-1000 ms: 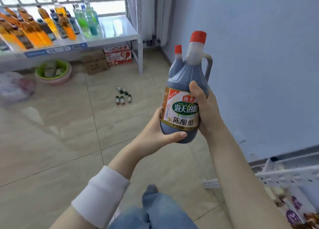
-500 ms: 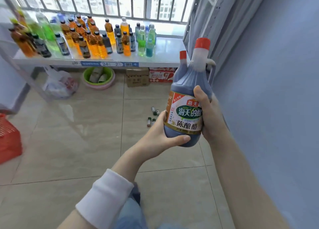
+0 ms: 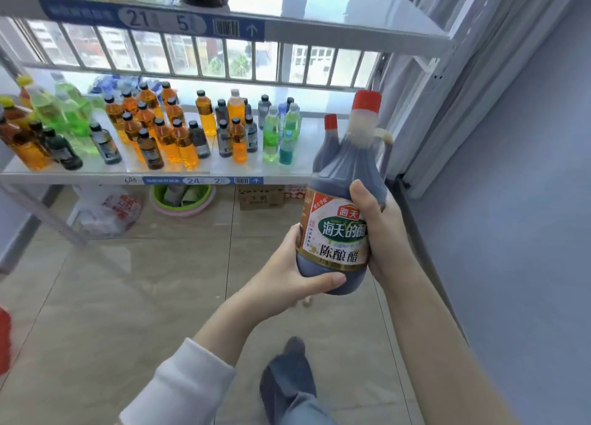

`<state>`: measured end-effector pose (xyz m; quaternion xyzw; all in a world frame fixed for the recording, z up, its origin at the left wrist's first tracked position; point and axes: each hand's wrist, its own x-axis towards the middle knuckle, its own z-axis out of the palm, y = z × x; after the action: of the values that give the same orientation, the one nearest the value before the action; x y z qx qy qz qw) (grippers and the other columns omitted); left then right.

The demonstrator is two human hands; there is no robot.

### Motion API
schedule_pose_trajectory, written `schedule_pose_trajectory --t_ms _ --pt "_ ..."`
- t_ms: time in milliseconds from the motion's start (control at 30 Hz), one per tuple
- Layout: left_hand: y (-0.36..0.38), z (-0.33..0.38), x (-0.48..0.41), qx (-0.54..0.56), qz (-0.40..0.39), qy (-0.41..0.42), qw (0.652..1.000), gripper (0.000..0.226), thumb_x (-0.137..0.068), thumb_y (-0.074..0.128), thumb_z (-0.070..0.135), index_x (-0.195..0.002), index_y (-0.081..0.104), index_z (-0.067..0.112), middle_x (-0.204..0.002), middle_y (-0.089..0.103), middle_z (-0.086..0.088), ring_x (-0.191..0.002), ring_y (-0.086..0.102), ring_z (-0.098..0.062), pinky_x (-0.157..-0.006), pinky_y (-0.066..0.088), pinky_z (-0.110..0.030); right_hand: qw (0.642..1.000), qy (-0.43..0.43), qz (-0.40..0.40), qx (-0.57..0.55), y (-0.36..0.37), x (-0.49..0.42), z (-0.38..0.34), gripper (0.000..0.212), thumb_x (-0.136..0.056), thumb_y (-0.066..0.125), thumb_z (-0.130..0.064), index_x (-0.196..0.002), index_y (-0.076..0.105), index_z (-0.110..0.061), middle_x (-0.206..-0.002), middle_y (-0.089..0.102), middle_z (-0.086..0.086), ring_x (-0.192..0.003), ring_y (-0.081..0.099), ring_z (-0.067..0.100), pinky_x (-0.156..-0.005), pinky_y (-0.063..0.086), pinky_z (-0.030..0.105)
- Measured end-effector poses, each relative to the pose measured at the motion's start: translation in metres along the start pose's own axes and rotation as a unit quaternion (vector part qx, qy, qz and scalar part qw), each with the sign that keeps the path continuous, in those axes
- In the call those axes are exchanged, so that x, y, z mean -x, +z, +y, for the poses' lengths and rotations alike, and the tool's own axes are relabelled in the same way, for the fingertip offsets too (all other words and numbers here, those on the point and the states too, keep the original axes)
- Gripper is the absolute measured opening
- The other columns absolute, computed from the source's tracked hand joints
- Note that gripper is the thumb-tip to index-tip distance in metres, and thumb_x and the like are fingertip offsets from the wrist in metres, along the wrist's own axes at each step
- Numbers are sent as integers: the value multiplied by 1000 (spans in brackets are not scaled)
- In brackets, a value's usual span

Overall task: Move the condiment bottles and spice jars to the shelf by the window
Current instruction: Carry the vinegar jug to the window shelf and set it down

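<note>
window-side metal shelf (image 3: 96, 176) carries clear plastic drink bottles (image 3: 179, 139), too crowded to count. left hand (image 3: 287, 274) cups the rounded base of one dark vinegar bottle (image 3: 339, 242), thumb across its front. second vinegar bottle (image 3: 329, 139) sits directly behind, grip hidden. both red-capped. right hand (image 3: 383, 236) wraps the front bottle's right side.

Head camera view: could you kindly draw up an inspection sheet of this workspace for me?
Surface: window shelf, right end bare, left crowded with drink bottles.
Job's things: two red-capped vinegar bottles, upright, carried, not yet shelved.
Clutter: green basin, cardboard box, plastic bag on floor under shelf.
Hands: left hand holds the bottles low down; right hand grips the front bottle's side.
Cables: nothing seen.
Surroundings: barred window, blue wall, tiled floor.
</note>
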<state>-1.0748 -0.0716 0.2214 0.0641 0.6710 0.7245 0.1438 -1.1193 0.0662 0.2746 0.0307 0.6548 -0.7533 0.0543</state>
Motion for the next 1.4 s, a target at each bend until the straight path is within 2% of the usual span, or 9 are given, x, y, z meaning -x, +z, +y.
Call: schedule_pose_trajectory --t_ms 133,233,433,600,800,933,1100,1267,1400 --pt "-14 22 -78 -16 10 8 1000 75 -58 78 35 -123 39 32 -120 60 10 -109 59 -2 -82 49 -15 1000 -12 -7 5 -10 -82 -19 87 -52 71 -54 -122 51 -7 -106 68 17 -92 69 29 -78 56 41" --pt "-26 43 -128 -31 14 21 999 76 -63 80 32 -125 36 36 -122 60 13 -112 57 -1 -83 48 -14 999 -21 -24 5 -12 -137 -40 88 -50 70 -55 -121 50 -7 -103 69 15 -88 70 25 -70 57 33" --pt "-63 78 -204 -52 40 44 997 68 -67 78 28 -121 39 40 -121 60 14 -112 57 -1 -84 48 -15 997 -43 -55 13 4 -228 -71 70 -60 69 -43 -117 52 -7 -92 70 7 -74 71 14 -58 54 21" --pt "-104 101 -259 -73 70 65 993 61 -69 77 19 -115 42 39 -108 65 23 -104 60 4 -80 48 -11 995 -77 -66 21 31 -293 -93 81 -54 71 -50 -121 51 -10 -98 69 8 -81 71 15 -63 55 24" --pt "-170 138 -320 -99 91 97 986 69 -67 80 21 -119 38 34 -114 60 11 -101 61 3 -76 51 -14 989 -120 -81 23 76 -364 -126 90 -53 70 -53 -127 46 -8 -109 66 15 -96 68 27 -80 57 38" --pt "-222 163 -357 -116 100 114 982 85 -67 81 18 -131 26 26 -120 57 2 -105 61 -4 -84 52 -21 984 -152 -86 30 111 -412 -146 78 -60 72 -45 -124 49 -6 -105 67 15 -93 69 25 -73 56 31" --pt "-275 185 -400 -154 108 137 972 79 -69 79 13 -131 31 23 -117 56 8 -101 59 6 -75 48 -9 976 -182 -96 69 147 -471 -157 61 -66 69 -39 -118 50 -12 -104 67 8 -87 70 14 -66 54 20" --pt "-304 187 -426 -192 135 140 962 90 -69 79 17 -140 24 19 -123 52 10 -115 52 -2 -93 44 -14 969 -205 -108 81 162 -513 -150 46 -68 71 -31 -108 50 -24 -97 66 -3 -86 69 5 -64 53 16" --pt "-310 181 -437 -185 147 122 964 90 -71 78 14 -142 23 15 -127 50 7 -117 50 -3 -98 44 -19 965 -211 -124 98 168 -531 -143 51 -67 72 -26 -111 48 -22 -101 64 -2 -88 67 3 -66 53 17"
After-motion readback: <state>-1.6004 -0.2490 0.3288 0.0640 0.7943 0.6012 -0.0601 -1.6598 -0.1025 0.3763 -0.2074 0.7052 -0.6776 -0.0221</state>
